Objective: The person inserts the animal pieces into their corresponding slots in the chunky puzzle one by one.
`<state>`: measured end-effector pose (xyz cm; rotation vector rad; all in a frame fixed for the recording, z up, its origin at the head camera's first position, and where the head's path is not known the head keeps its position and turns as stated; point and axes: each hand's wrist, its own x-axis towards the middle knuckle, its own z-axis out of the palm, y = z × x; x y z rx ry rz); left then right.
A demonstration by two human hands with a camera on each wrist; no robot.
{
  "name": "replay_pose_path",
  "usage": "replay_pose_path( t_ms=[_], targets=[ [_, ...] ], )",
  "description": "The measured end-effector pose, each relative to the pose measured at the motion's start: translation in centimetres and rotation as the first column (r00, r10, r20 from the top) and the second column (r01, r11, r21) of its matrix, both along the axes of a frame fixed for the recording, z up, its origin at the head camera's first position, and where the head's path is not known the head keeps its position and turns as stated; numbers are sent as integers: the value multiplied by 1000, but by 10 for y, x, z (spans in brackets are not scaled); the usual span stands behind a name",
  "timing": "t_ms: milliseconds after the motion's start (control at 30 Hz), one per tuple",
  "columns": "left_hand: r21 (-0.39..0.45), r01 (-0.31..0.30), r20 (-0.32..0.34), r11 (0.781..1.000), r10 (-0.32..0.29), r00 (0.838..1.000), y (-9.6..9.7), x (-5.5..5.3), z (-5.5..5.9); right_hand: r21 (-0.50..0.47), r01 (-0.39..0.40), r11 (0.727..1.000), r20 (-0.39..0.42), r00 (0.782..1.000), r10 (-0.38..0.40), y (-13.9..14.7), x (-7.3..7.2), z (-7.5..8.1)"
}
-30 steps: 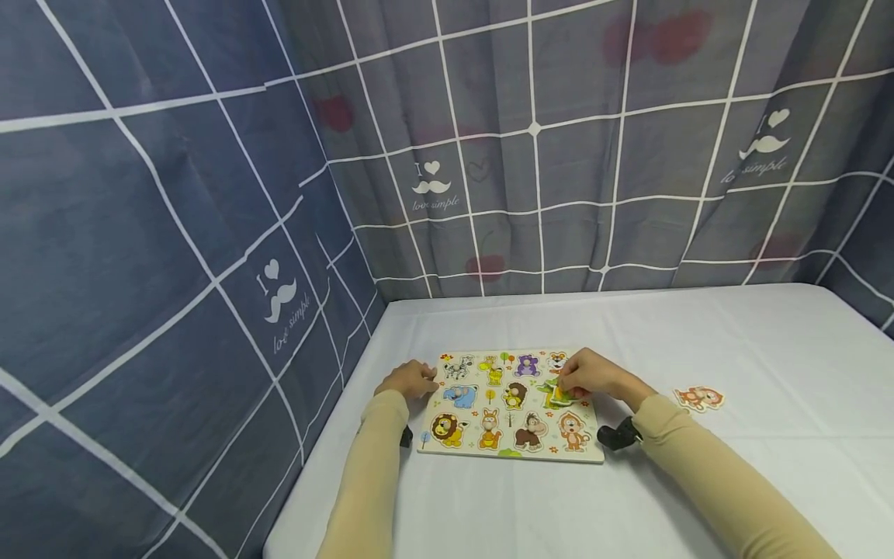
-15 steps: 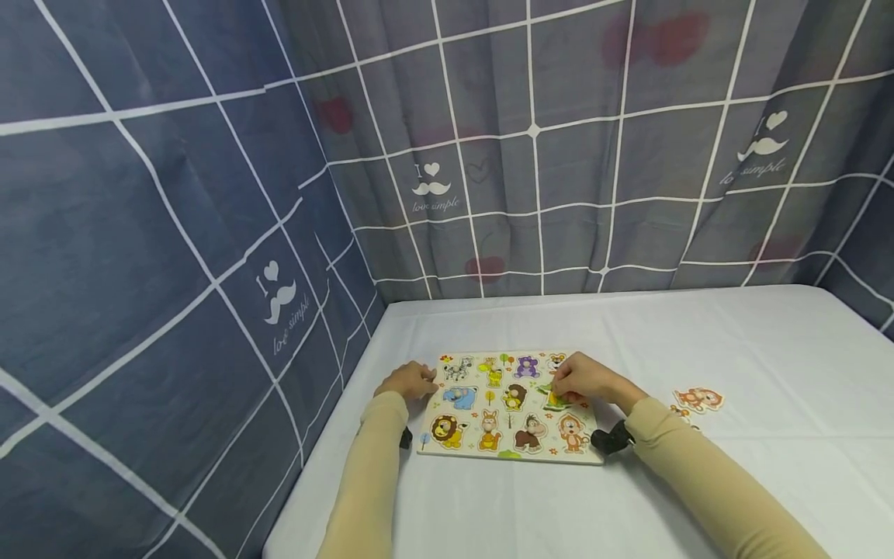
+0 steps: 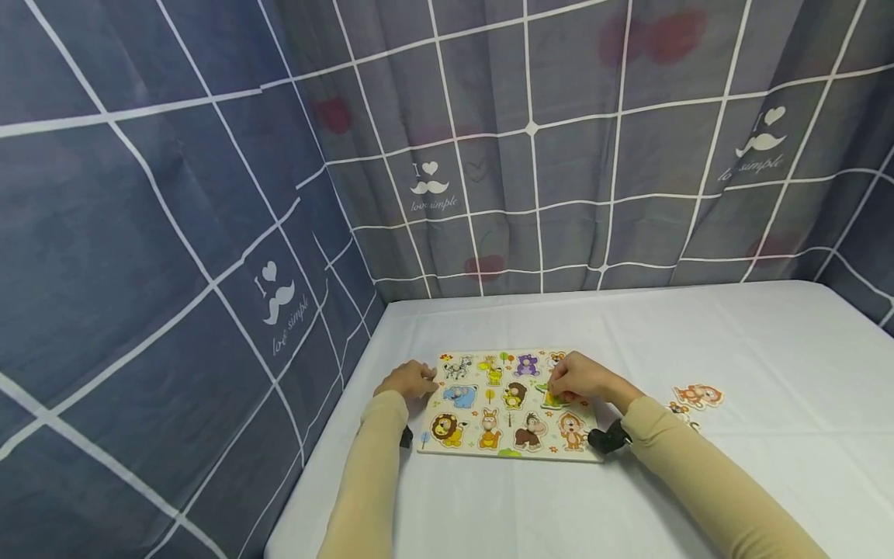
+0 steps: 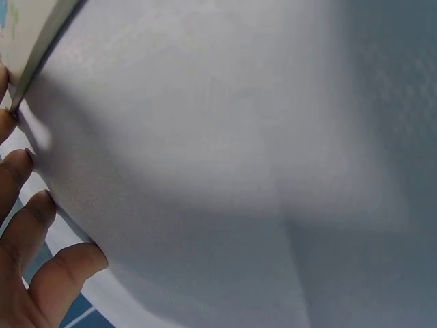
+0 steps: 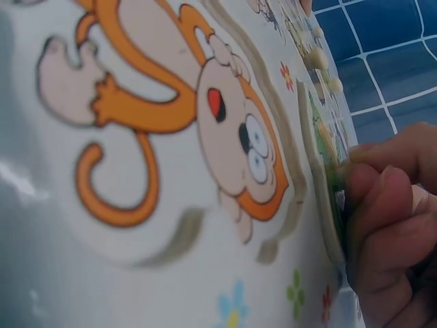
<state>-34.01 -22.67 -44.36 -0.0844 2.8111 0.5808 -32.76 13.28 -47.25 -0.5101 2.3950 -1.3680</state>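
A wooden knob puzzle board (image 3: 469,450) with cartoon animals lies flat on the white table. At its left edge is my left hand (image 3: 407,380), thumb and finger gripping the board's rim; the left wrist view catches these fingertips (image 4: 7,123) at the edge. My right hand (image 3: 585,379) pinches a green puzzle piece (image 3: 552,398) at the right end of the middle row. In the right wrist view that green piece (image 5: 322,130) sits at its recess, partly covered by the curled fingers. Nearby is the monkey recess (image 5: 232,130), its picture showing at the bottom.
Right of the board, a loose monkey piece (image 3: 698,396) lies on the tablecloth (image 3: 782,373). A smaller loose piece (image 3: 680,410) is partly hidden by the right sleeve. A black wrist device (image 3: 609,437) hangs at the right wrist. Grey gridded curtains (image 3: 489,186) stand behind and left.
My right hand has shifted slightly left, and the green piece went from tilted to lying flatter at its recess. The small loose piece came into view beside the sleeve. The left hand stays put.
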Motion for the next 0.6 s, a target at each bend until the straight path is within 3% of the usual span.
replay_pose_path(
  t_ms=[400,600],
  targets=[
    [-14,-1,4,1000,1,1000,1,1,1,34,14,999,-15,1000,-13,-1,2,1],
    [-11,5,11,1000,-5,1000,-1,-3,-4,33,11,999,-6,1000,-10,-1,3,2]
  ],
)
